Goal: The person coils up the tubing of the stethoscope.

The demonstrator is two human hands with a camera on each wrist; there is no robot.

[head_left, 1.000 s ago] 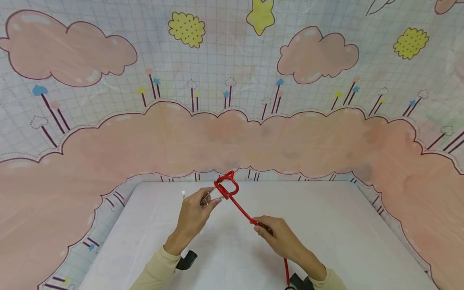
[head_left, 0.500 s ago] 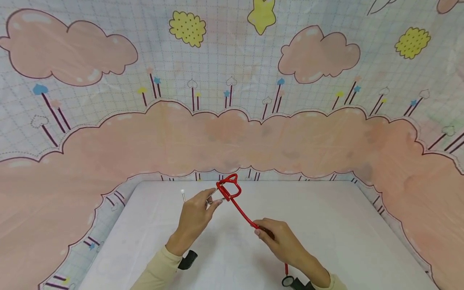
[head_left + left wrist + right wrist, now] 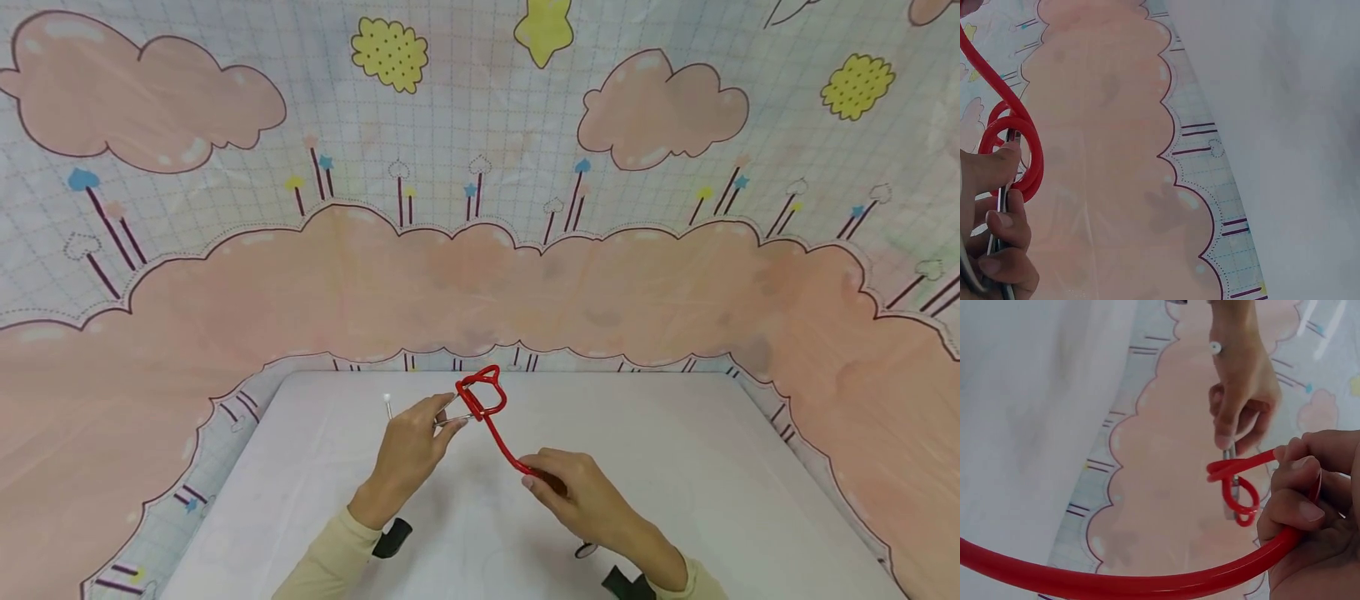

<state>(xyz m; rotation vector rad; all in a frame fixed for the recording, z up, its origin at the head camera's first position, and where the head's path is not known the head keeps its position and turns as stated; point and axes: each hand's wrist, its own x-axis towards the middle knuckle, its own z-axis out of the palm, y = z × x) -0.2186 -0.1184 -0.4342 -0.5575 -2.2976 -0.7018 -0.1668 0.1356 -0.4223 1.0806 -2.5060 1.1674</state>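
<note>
A stethoscope with red tubing (image 3: pixel 503 447) is held between both hands above the white table. My left hand (image 3: pixel 409 448) grips its metal ear tubes (image 3: pixel 1002 201), fingers curled round them. Several turns of red tubing form a coil (image 3: pixel 471 402) around the metal just beyond those fingertips. A white eartip (image 3: pixel 387 398) sticks up behind the left hand. From the coil the tubing slopes down to my right hand (image 3: pixel 583 493), which holds it in curled fingers. More tubing (image 3: pixel 1141 586) sweeps away from that hand in the right wrist view. Below it the round chestpiece (image 3: pixel 585 550) hangs, partly hidden.
The white tabletop (image 3: pixel 720 467) lies under both hands. A patterned cloth (image 3: pixel 525 300) with clouds and stars stands behind and around it. Black wrist-worn pieces (image 3: pixel 392 538) show under the sleeves.
The coil and my left hand have shifted slightly right and down. The chestpiece has risen from the bottom edge towards my right hand. The straight stretch of tubing between the hands has slackened into a bend.
</note>
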